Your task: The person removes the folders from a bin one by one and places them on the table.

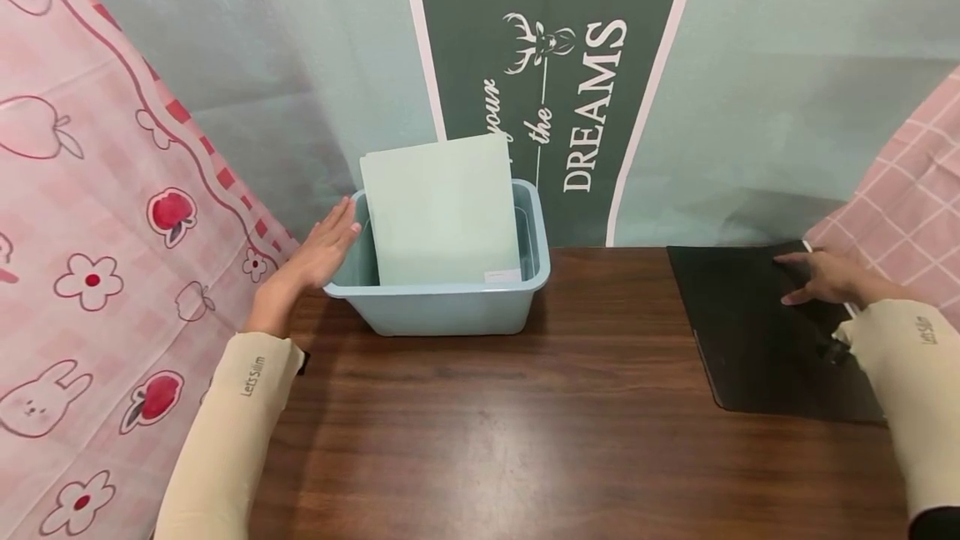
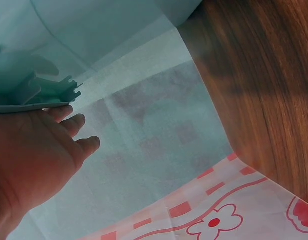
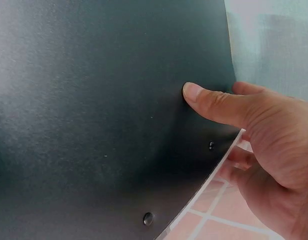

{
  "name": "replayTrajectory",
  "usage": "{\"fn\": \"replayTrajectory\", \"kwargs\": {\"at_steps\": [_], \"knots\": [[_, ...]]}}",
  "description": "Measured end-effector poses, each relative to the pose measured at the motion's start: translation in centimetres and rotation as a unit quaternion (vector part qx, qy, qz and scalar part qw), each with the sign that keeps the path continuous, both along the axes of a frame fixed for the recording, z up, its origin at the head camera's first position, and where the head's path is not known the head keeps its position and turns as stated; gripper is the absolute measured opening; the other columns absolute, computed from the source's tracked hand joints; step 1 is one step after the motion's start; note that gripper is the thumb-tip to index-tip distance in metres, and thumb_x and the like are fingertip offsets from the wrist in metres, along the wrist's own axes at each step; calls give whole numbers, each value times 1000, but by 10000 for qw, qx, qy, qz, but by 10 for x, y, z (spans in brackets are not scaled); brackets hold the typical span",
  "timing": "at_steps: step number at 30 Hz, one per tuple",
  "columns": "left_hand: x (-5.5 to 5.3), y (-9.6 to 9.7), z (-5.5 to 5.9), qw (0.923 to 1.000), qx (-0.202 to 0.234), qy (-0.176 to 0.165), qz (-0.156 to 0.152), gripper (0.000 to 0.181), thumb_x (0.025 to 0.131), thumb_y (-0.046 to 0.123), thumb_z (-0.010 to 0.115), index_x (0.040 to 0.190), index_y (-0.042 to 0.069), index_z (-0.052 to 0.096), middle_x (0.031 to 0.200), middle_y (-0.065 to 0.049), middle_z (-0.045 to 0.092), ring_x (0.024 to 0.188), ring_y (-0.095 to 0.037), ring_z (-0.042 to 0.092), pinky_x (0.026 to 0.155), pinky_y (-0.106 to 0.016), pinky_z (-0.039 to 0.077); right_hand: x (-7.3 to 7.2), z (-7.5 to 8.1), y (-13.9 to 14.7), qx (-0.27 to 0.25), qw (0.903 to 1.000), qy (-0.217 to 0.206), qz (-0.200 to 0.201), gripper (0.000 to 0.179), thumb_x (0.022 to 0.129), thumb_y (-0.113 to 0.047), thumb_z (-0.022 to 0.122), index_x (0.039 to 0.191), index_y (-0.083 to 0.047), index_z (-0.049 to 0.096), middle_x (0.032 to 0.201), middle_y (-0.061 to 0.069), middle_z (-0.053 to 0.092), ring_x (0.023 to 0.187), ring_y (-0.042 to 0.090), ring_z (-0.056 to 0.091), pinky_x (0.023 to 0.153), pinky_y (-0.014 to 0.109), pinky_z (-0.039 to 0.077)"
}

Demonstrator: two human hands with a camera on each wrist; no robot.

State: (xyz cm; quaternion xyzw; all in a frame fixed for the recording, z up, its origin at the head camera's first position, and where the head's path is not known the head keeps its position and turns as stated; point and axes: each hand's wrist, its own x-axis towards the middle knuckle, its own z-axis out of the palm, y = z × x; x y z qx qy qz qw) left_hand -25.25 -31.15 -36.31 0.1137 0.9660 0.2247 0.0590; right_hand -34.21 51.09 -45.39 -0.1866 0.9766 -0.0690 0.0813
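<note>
A light blue plastic bin [image 1: 442, 311] stands at the table's back edge, left of middle. Inside it leans a pale green folder [image 1: 442, 215], a second edge showing behind it and a small white label low on its front. My left hand [image 1: 324, 247] lies with straight fingers against the bin's left rim; the left wrist view shows its fingertips [image 2: 89, 144] beside the rim. On the right lies a black folder [image 1: 742, 332] with metal rivets. My right hand [image 1: 828, 277] grips its right edge, thumb [image 3: 209, 102] on the cover, other fingers partly hidden behind the edge.
The brown wooden table [image 1: 480, 432] spreads between bin and black folder. A grey-green cloth [image 1: 300, 40] with lettering hangs behind. Pink patterned cloths [image 1: 97, 215] border the left and right sides.
</note>
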Motion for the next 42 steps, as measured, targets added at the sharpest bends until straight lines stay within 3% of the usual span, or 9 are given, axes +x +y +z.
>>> {"fn": "replayTrajectory", "kwargs": {"at_steps": [4, 10, 17, 20, 25, 31, 42], "knots": [[-1, 2, 1, 10000, -83, 12, -30, 70, 116, 48, 12, 168, 7, -10, 177, -17, -13, 163, -38, -10, 128, -65, -4, 2, -1, 2, 22, 9994, 293, 183, 88, 64, -20, 100, 131, 19, 57, 115, 51, 59, 101, 54, 64, 85, 59, 53], [-1, 2, 2, 9999, -117, 20, -27, 70, 116, 49, 12, 169, 8, -9, 177, -17, -12, 163, -38, -10, 128, -66, -4, 2, 0, 0, 18, 9975, 641, 289, 83, 60, -20, 100, 124, 18, 62, 107, 44, 66, 91, 45, 68, 79, 52, 55], [-2, 5, 4, 9993, -383, -36, -38, 71, 116, 49, 12, 169, 7, -8, 177, -17, -11, 163, -41, -7, 128, -65, -2, 2, 2, -2, -216, 9926, 1134, 370, 75, 66, -16, 97, 124, 18, 63, 119, 49, 60, 106, 61, 62, 85, 67, 53], [-2, 3, 6, 9990, -436, -47, -48, 70, 116, 48, 12, 169, 6, -8, 177, -18, -11, 163, -42, -7, 128, -66, -2, -1, 7, -8, -325, 9911, 1224, 400, 71, 70, -15, 95, 126, 16, 64, 124, 49, 58, 107, 62, 62, 86, 69, 51], [-3, 1, 8, 9989, -443, -121, -90, 70, 116, 48, 11, 168, 6, -9, 177, -19, -11, 163, -43, -9, 127, -66, -4, -4, 20, -20, -635, 9875, 1369, 448, 69, 72, -14, 94, 128, 14, 65, 127, 47, 57, 114, 63, 56, 91, 72, 47], [-4, -3, 10, 9986, -489, -161, -84, 70, 116, 49, 10, 168, 7, -10, 176, -20, -11, 162, -43, -9, 127, -65, -5, -5, 42, -40, -662, 9902, 1207, 230, 73, 76, -19, 92, 136, 11, 62, 138, 45, 50, 126, 62, 47, 97, 74, 42], [-4, -2, 9, 9989, -441, -172, -48, 71, 116, 49, 13, 169, 8, -10, 176, -18, -15, 163, -41, -9, 128, -64, -5, -9, 78, -69, -1007, 9792, 1663, 576, 76, 71, -20, 94, 137, 4, 65, 143, 45, 48, 129, 64, 45, 100, 76, 39]]}}
